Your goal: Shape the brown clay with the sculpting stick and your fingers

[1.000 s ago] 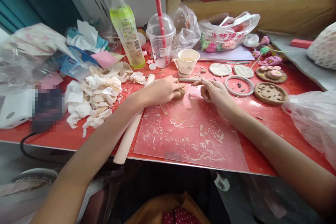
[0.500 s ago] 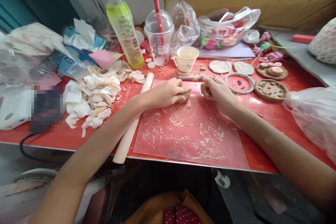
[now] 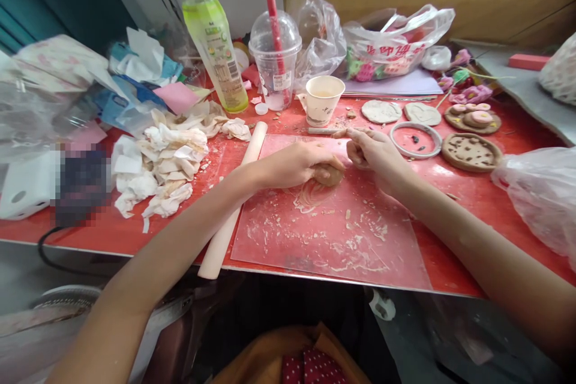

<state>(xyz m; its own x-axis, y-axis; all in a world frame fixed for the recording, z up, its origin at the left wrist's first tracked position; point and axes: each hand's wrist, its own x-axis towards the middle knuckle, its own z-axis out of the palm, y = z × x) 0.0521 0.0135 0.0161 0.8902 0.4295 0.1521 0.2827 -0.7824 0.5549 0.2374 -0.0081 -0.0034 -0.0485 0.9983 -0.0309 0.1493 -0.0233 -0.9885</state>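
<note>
My left hand (image 3: 308, 165) has its fingers wrapped round the edge of a round, flat piece of brown clay (image 3: 329, 174), holding it low over a clear plastic sheet (image 3: 288, 240) smeared with clay. To its right, my right hand (image 3: 371, 153) is closed, its fingers bent inward. Whether anything is between them is hidden. Just past its fingertips a thin stick (image 3: 320, 131) lies at the back of the sheet. A pale rolling pin (image 3: 228, 223) lies along the sheet's left edge, under my left forearm.
Behind the sheet stand a paper cup (image 3: 323, 102), a plastic cup with a red straw (image 3: 278, 78) and a green bottle (image 3: 215, 51). Crumpled tissues (image 3: 168, 159) lie left. At right are a white ring (image 3: 416, 139), a spotted clay disc (image 3: 471, 152) and plastic bags.
My left hand has turned and moved slightly right, so more of the clay's flat face shows. The right hand has drawn its fingers in a little. The view has shifted slightly.
</note>
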